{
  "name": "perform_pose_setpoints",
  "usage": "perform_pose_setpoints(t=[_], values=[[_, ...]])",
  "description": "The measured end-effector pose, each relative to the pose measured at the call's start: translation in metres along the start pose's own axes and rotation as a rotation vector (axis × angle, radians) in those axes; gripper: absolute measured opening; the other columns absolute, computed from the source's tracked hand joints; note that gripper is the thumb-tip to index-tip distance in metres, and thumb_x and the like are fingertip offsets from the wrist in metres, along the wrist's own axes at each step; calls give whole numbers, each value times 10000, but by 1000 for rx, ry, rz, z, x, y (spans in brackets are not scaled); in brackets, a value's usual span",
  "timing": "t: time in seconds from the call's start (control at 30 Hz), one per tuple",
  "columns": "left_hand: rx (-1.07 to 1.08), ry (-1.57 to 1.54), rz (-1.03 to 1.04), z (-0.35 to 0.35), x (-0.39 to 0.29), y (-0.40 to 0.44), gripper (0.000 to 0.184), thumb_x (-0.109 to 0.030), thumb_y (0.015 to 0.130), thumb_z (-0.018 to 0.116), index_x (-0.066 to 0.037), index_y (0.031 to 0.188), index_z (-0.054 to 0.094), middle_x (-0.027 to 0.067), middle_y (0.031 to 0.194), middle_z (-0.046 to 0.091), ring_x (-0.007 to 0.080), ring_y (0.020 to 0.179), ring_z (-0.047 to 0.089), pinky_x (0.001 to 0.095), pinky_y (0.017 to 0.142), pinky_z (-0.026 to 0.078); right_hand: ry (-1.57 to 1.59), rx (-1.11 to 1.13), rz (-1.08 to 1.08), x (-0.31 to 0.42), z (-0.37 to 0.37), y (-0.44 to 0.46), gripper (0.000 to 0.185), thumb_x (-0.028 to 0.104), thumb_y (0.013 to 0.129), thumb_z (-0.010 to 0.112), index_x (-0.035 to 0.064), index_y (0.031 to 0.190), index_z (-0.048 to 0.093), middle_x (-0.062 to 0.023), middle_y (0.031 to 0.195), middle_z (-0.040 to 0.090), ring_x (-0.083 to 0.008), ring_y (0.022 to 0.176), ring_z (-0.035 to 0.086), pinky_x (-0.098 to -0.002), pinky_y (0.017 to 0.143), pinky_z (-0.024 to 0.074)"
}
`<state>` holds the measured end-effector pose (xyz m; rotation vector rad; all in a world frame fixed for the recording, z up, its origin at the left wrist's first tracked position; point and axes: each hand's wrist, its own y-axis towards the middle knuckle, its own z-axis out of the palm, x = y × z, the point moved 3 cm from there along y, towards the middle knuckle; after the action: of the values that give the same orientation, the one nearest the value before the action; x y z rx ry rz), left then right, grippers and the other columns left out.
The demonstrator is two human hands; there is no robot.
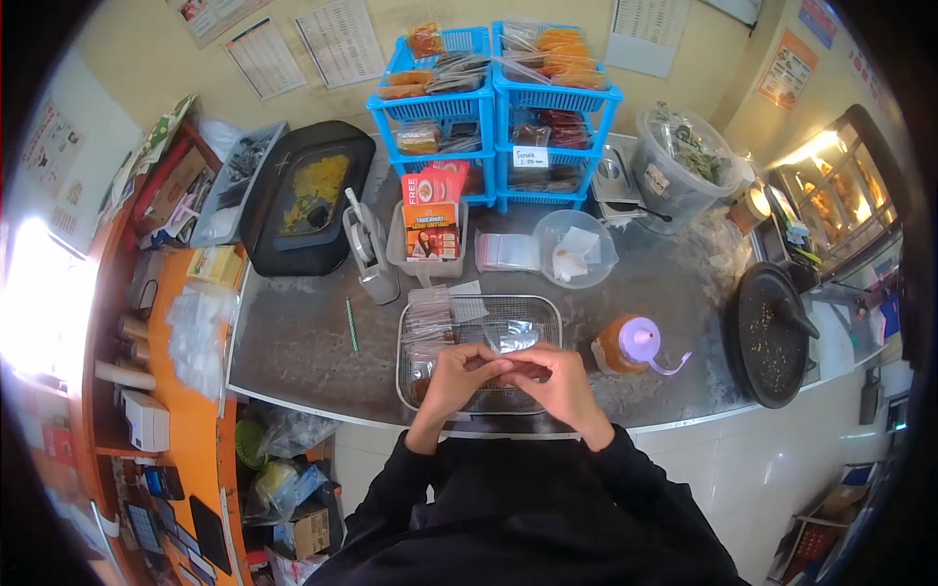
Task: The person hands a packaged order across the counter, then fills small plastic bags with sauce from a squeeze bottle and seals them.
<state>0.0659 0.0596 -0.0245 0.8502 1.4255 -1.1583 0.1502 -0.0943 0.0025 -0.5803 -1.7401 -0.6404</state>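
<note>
Over the front part of a wire mesh basket point(559, 337), my left hand point(459, 379) and my right hand point(554, 383) meet, fingertips pinched together. Whatever sits between the fingers is too small to make out. Inside the basket, small filled plastic packets point(427, 322) lie stacked on the left side. A clear, shiny packet point(515, 336) lies just beyond my fingers. A perforated white sheet point(468, 303) rests at the basket's back edge.
An orange bottle point(625, 346) with a purple cap stands right of the basket. Behind are a tape dispenser point(369, 249), a clear round tub point(575, 249) and blue racks point(493, 107). A stone mortar point(767, 337) sits far right, a green pen point(352, 324) left.
</note>
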Motion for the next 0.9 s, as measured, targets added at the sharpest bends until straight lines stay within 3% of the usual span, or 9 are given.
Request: perform_pose_setpoints(t=[0.13, 0.2, 0.3, 0.33, 0.43, 0.53, 0.63, 0.73, 0.9], values=[[68, -73, 54, -1, 2, 2, 103, -68, 922, 687, 32, 925, 663, 55, 799, 684, 105, 722, 651, 242, 658, 520, 167, 83, 106, -16, -6, 2, 239, 58, 854, 732, 30, 1092, 730, -78, 898, 700, -144, 784, 701, -281, 686, 558], [18, 20, 139, 7, -2, 0, 91, -60, 919, 679, 19, 913, 636, 83, 776, 685, 143, 694, 675, 276, 634, 526, 57, -44, 37, -8, -5, 0, 209, 55, 861, 718, 19, 1066, 728, -89, 875, 692, -167, 759, 701, -285, 673, 558], [-222, 580, 429, 25, -8, -8, 110, -58, 889, 678, -3, 890, 583, 139, 745, 661, 237, 645, 680, 338, 577, 512, -202, -238, -77, 3, 2, -5, 151, -19, 855, 687, -6, 1002, 716, -106, 857, 680, -181, 757, 703, -267, 681, 549], [-273, 570, 469, 26, -6, -6, 118, -59, 878, 666, 9, 869, 571, 129, 657, 567, 221, 536, 582, 325, 507, 441, -304, -301, -117, 6, 3, -6, 137, -56, 851, 675, -15, 977, 711, -112, 854, 676, -183, 763, 704, -257, 689, 544], [-269, 586, 416, 29, 3, -9, 148, -105, 880, 696, -12, 881, 581, 105, 675, 576, 223, 553, 586, 333, 511, 443, -275, -422, -141, 4, 1, -3, 131, -81, 826, 672, -12, 936, 692, -116, 819, 649, -215, 731, 700, -279, 652, 546], [-317, 742, 468, 25, -16, -17, 311, -208, 838, 772, -30, 1018, 591, 122, 876, 632, 250, 750, 630, 365, 636, 480, -228, -457, -144, 8, 0, -7, 203, -91, 788, 674, 26, 951, 703, -100, 820, 640, -220, 728, 692, -277, 625, 532], [-351, 1044, 841, 26, -51, -14, 634, -351, 760, 803, -55, 1252, 532, 101, 1122, 616, 274, 987, 612, 402, 796, 474, -264, -350, -137, 6, -11, -15, 227, -113, 799, 645, 17, 977, 698, -109, 830, 637, -234, 744, 698, -302, 658, 551], [-151, 1029, 995, 33, -30, 1, 785, -403, 754, 778, -27, 1362, 453, 97, 1183, 585, 286, 1041, 566, 408, 864, 428, -264, -315, -239, 15, -14, -21, 202, -108, 828, 625, 5, 974, 706, -119, 880, 664, -243, 775, 701, -303, 675, 557], [79, 949, 988, 41, -10, 6, 690, -378, 767, 771, -41, 1310, 514, 75, 1156, 588, 256, 926, 561, 373, 834, 441, -44, -113, 110, 5, -31, -35, 134, -17, 827, 687, 0, 954, 728, -114, 992, 699, -242, 807, 700, -320, 680, 553]])
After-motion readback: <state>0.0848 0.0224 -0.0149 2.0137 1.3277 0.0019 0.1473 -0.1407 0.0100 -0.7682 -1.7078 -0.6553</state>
